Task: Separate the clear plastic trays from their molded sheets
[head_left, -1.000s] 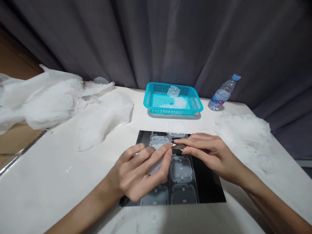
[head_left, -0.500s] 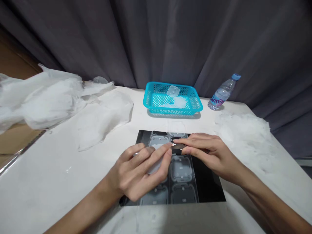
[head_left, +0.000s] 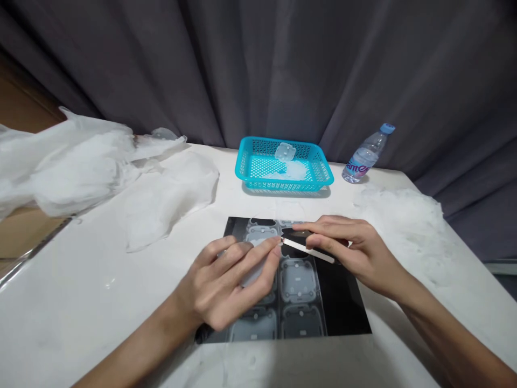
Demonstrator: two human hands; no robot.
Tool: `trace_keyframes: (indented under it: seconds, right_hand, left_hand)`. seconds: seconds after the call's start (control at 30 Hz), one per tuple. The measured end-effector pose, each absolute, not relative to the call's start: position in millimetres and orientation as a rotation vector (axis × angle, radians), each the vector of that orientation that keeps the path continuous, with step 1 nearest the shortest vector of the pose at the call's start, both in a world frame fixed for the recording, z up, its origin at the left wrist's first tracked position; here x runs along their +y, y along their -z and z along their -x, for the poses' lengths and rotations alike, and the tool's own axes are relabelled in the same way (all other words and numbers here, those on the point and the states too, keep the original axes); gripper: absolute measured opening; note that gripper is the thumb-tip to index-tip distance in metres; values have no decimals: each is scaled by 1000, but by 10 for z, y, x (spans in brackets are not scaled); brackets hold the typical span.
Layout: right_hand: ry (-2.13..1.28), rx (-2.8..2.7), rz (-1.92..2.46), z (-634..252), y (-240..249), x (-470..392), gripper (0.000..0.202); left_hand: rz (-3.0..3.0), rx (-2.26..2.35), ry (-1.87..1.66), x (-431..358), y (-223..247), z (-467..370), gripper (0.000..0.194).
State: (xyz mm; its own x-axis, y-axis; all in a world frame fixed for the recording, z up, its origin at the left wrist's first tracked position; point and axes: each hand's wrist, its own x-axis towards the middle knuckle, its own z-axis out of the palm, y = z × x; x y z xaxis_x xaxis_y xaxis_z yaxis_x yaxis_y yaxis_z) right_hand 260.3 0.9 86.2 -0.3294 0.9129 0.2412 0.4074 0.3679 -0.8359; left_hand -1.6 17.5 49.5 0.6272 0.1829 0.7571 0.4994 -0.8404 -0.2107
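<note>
A slim white-edged piece (head_left: pixel 309 250) slants between my hands, its kind not clear; a dark glossy face shows above the white edge. My right hand (head_left: pixel 355 245) grips it between the thumb below and the fingers above. At its left end, my left hand (head_left: pixel 234 280) pinches with thumb and index fingertip, where a small dark spot shows. Beneath both hands lies a black mat (head_left: pixel 343 312) bearing translucent moulded plastic pieces (head_left: pixel 299 280), rounded squares in two columns. My left hand hides part of the left column.
Behind the mat stands a blue perforated basket (head_left: pixel 283 186) holding a few translucent pieces. A water bottle (head_left: pixel 363 159) is at its right. White plastic bags (head_left: pixel 173 194) lie on the left, and crumpled clear plastic (head_left: pixel 404 226) on the right. A dark curtain (head_left: pixel 283 70) hangs behind.
The piece has turned in my fingers, so its long white edge now faces me and points down to the right. My right index finger has lifted away from the left fingertips.
</note>
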Motion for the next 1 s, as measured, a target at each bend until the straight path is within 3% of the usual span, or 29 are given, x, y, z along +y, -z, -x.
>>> trace_keyframes:
  seconds: [0.17,0.33,0.5,0.67,0.83,1.0]
  right_hand:
    - [-744,-1844,1290,-2816,-801,191,26]
    - [-199,-1985,1874,-3174,-345,500,29]
    - [-72,-2079,1956,-3330,56,630,29]
    - [-59,-2010,1748,-3212,27,597,29]
    - [-654,-2007,1050,-2693,-475,271,31]
    - [-574,-1956,781,-2335,-704,30,15]
  left_hand:
    - [2514,-541,1063,171,-465,43,30]
    - [2565,-562,1157,283,-380,79,32]
    - [2629,-664,1371,281,-366,30,41]
    - [2648,-844,1567,254,-391,-53,30]
    - [2677,-968,1701,257,-335,-87,24]
    - [2686,-994,1800,215,-303,-120,24]
